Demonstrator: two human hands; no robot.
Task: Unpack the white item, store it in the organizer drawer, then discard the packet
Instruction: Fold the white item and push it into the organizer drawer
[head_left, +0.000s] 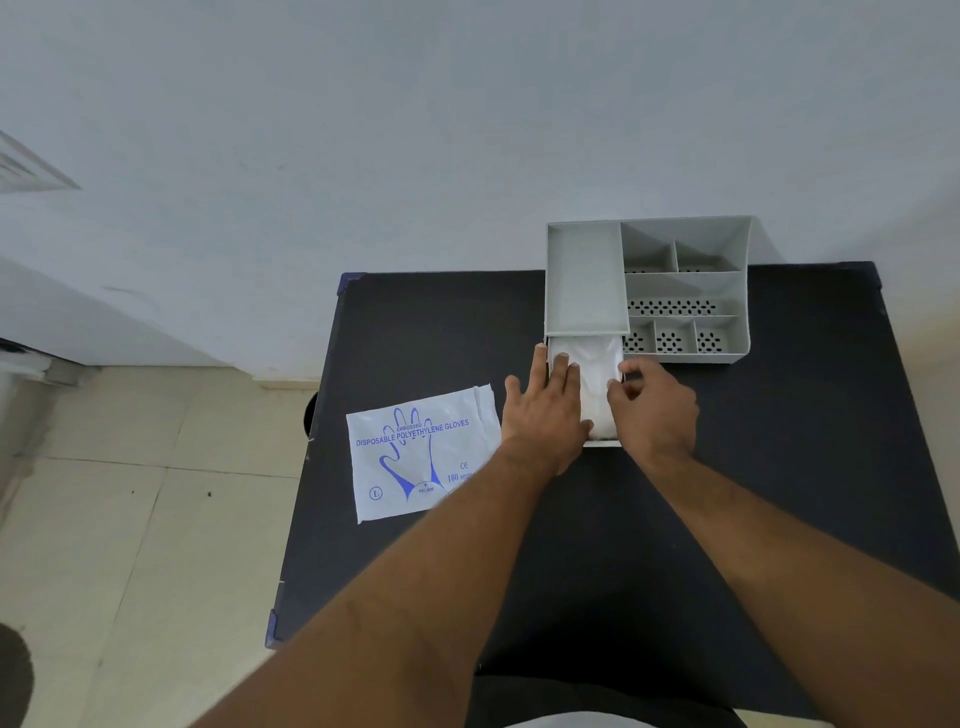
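Two bare hands meet at the pulled-out drawer of a grey desk organizer, which stands at the far edge of a black desk, close to the white wall. The drawer juts toward the person from under the organizer's left tray, and a stack of white polyethylene gloves fills it.

The left hand lies flat and released, palm down, fingers spread across the left side of the glove stack and over the drawer's left wall. The right hand sits at the drawer's right wall with fingers curled; thumb and forefinger seem to pinch the wall or the edge of the gloves, though which one is hard to tell from this angle.

The emptied packet, white with a blue hand outline and the print "DISPOSABLE POLYETHYLENE GLOVES", lies flat on the desk just left of the left wrist, its left edge near the desk's left edge. Its lower right corner disappears under the left forearm.

Right of the drawer and the organizer, the desk surface is bare out to its right edge, and the near half of the desk carries only the two forearms. Past the left edge, pale floor tiles show.
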